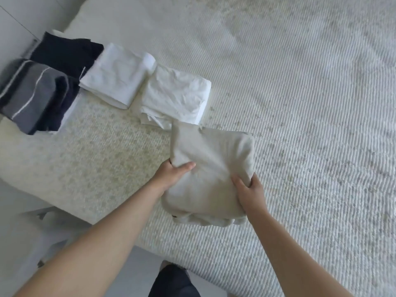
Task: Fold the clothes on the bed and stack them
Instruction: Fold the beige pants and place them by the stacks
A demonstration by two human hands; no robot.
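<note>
Nearly done: four folded items upper left, w/ left hand (177, 171) & right hand (249, 190) gripping the last folded beige cloth garment (211, 168), unstacked.

Ribbed woven cloth covers the bed (300, 103), off-white, matt, coarse in close ridges. At centre, the beige folded garment (210, 168) looks soft, matt, lightly brushed cloth, creasing where the left hand (175, 174) and right hand (248, 189) grip it. At eleven o'clock of it, two white folded pieces (120, 76) (175, 97) show thin, crumpled, matt cotton-like fabric. At ten o'clock, the grey striped garment (32, 95) and navy garment (64, 52) appear thicker, dull knit cloth.
</note>
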